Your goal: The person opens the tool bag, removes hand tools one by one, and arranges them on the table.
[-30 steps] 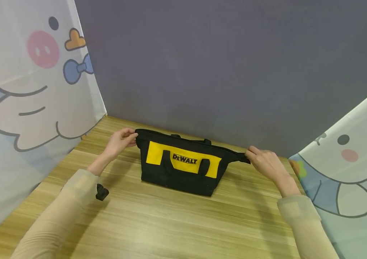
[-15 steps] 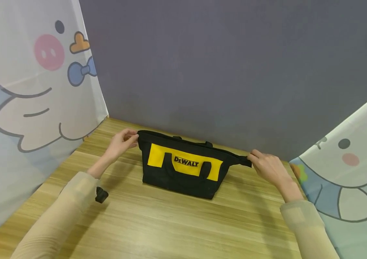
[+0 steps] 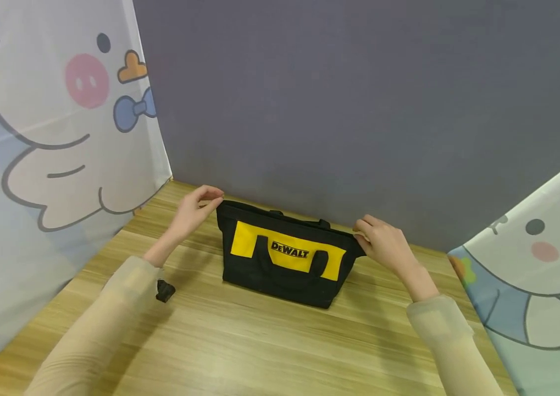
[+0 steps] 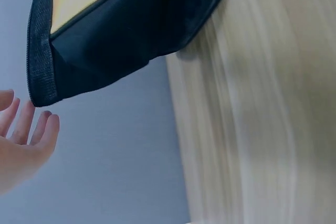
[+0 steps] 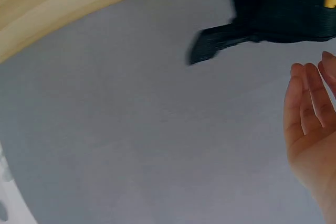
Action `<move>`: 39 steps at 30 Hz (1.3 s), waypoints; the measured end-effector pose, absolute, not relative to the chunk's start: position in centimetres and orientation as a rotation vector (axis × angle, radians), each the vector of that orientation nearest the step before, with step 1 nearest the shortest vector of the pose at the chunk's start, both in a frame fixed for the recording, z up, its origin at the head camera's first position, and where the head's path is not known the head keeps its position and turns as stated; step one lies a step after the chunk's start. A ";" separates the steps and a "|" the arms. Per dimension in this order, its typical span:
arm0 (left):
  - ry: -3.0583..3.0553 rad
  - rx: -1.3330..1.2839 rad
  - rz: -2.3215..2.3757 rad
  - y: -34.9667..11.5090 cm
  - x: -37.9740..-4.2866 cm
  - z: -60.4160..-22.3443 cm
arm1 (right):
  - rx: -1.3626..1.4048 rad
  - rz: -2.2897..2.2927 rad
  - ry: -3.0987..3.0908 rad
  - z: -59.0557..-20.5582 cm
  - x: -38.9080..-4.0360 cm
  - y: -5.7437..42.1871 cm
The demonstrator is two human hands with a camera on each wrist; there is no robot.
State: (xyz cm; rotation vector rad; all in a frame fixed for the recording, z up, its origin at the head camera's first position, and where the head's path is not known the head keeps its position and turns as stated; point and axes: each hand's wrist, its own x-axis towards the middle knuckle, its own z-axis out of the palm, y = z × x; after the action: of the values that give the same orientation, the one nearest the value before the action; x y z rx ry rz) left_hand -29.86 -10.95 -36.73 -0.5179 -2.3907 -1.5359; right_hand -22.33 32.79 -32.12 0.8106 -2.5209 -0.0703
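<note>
A black and yellow tool bag (image 3: 287, 259) with DEWALT lettering stands upright on the wooden tabletop, its two handles hanging on the front and back. My left hand (image 3: 192, 213) is at its upper left corner, fingers loosely bent and thumb apart. In the left wrist view, the fingers of this hand (image 4: 29, 140) lie just by the bag's corner (image 4: 44, 90); whether they touch it is unclear. My right hand (image 3: 386, 245) hovers at the upper right corner. The right wrist view shows its fingers (image 5: 310, 95) extended below the bag's top edge, clear of the loose end tab (image 5: 207, 45).
A grey panel (image 3: 319, 110) rises close behind the bag. Cartoon-printed white sheets stand at the left (image 3: 62, 181) and right (image 3: 552, 264). A small black object (image 3: 165, 290) shows under the left sleeve. The wooden tabletop (image 3: 260, 346) stretches in front.
My right hand has let go of the end tab and moved left along the bag's top edge. My left fingers have lifted slightly from the left corner. The view has shifted a little.
</note>
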 end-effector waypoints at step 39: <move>-2.577 -0.502 -1.333 -7.8 -31.7 -36.8 | 1.043 0.358 -2.873 -31.5 -26.4 25.2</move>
State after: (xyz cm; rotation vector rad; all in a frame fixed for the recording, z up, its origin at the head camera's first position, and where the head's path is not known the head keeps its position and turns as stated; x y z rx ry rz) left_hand -31.68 -7.79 -36.81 -0.5016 -2.5769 -1.3328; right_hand -26.42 25.17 -31.46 1.0432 -2.8731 0.3580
